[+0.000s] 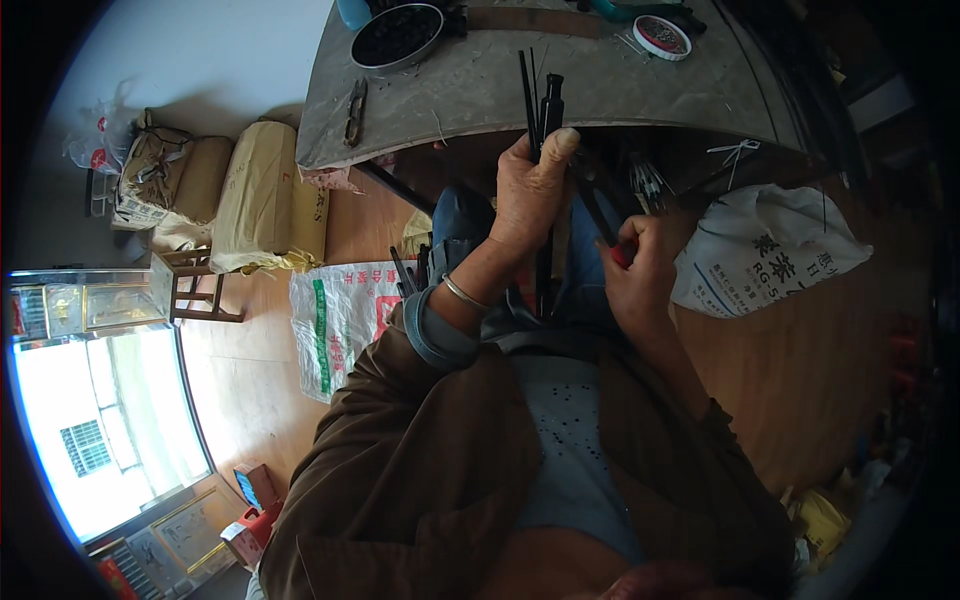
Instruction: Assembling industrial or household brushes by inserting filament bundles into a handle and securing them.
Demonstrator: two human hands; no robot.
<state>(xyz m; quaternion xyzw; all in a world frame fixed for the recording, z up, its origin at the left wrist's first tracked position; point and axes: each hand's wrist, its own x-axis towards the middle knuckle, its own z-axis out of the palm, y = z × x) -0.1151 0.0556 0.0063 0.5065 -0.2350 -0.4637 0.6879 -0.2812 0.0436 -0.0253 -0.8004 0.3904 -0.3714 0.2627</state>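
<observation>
My left hand (535, 190) is closed round a black shaft (552, 98) with a knobbed top and slim black rods (527, 85) beside it, all pointing up toward the table. Below that fist, the dark shaft runs down between my knees. My right hand (640, 275) grips a dark tool with a red handle (622, 256); it looks like pliers, and its far end reaches up beside my left hand, where its jaws are lost in shadow. Both hands are in front of the near edge of the grey table (470, 95).
On the table are a round pan of black bits (397, 40), thread snips (355, 112) and a white round lid of small metal pieces (662, 38). A white sack (770, 245) lies at right. Brown packages (255, 195) and a wooden stool (200, 285) stand left.
</observation>
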